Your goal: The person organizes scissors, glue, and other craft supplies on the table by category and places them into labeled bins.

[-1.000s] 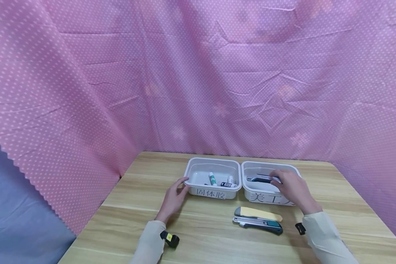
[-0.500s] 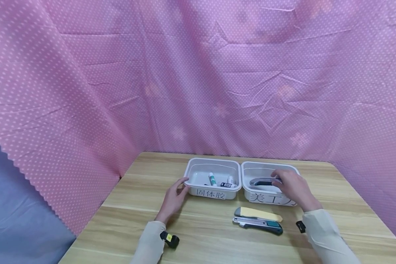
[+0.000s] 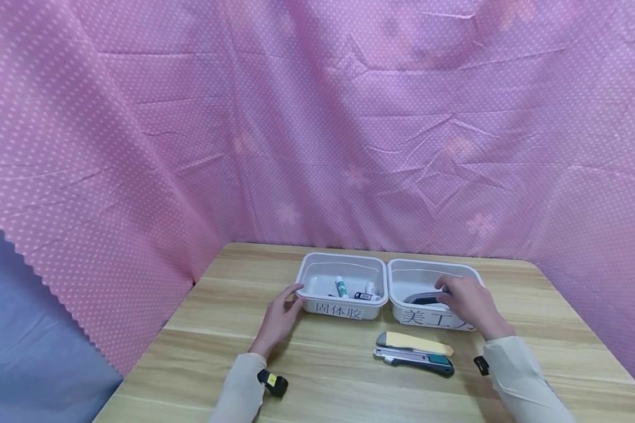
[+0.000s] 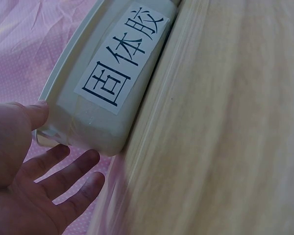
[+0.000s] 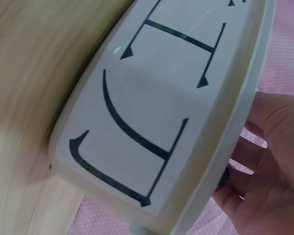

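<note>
A pink dotted curtain [image 3: 349, 129] hung at twelve o'clock, blue-grey fabric [image 3: 26, 329] at eight, a wooden table [image 3: 328, 390] at six.

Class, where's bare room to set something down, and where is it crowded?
Bare tabletop: between the left sleeve and yellow utility knife, and left of the glue-stick bin. Crowded: the right bin, where the right hand grips a dark utility knife.

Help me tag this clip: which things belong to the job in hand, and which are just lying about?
Likely the job:
dark cutter, held by the right hand
right bin around it
yellow cutter
silver-green cutter
left bin, touched by the left hand
glue sticks in it

Just lying about:
pink curtain
grey-blue cloth
</note>
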### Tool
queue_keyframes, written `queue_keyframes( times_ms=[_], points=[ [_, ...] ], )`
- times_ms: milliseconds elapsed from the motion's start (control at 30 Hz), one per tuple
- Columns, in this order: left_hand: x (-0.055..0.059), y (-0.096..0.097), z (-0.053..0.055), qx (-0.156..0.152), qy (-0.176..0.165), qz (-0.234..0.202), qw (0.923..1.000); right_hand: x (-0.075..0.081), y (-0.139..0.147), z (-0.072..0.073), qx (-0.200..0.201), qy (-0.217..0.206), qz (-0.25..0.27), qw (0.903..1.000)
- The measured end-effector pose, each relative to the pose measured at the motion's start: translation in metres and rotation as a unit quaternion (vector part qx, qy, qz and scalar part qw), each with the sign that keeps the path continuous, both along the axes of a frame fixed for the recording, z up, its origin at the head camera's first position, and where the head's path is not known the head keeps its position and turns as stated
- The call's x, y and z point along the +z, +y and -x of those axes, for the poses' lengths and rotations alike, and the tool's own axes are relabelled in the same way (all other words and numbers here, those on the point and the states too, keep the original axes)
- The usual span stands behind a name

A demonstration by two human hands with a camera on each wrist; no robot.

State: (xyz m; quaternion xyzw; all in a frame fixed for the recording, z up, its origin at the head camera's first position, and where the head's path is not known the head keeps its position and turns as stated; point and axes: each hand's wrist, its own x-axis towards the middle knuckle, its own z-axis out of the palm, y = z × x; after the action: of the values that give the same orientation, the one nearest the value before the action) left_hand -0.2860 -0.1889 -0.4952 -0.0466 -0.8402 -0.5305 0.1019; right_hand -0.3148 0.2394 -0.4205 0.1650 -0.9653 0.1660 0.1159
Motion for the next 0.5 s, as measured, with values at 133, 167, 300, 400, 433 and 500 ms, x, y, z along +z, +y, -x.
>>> queue_keyframes(
  times_ms=[133,167,300,400,433,500],
  points=[
    [0.0013,0.0003,0.0005,0.002,-0.001,0.002,1.0,-0.002,0.0022,0.0022,0.002,0.002,0.002,1.0],
    [0.0014,0.0003,0.0006,0.002,-0.001,0.004,1.0,-0.0023,0.0026,0.0029,0.0,0.003,0.0,1.0],
    [0.0019,0.0005,0.0009,0.003,-0.002,0.001,1.0,-0.0019,0.0032,0.0046,-0.007,0.007,-0.005,0.9999],
    [0.0019,0.0009,0.0006,0.004,-0.003,-0.002,1.0,-0.001,0.0026,0.0046,-0.009,0.007,-0.002,0.9999],
    [0.0017,0.001,0.0005,0.005,-0.004,-0.003,1.0,-0.0007,0.0022,0.0041,-0.009,0.005,-0.001,0.9999],
    [0.0012,0.0013,0.0004,0.005,-0.006,-0.003,1.0,-0.0001,0.0015,0.0027,-0.008,0.005,0.001,1.0]
  ],
)
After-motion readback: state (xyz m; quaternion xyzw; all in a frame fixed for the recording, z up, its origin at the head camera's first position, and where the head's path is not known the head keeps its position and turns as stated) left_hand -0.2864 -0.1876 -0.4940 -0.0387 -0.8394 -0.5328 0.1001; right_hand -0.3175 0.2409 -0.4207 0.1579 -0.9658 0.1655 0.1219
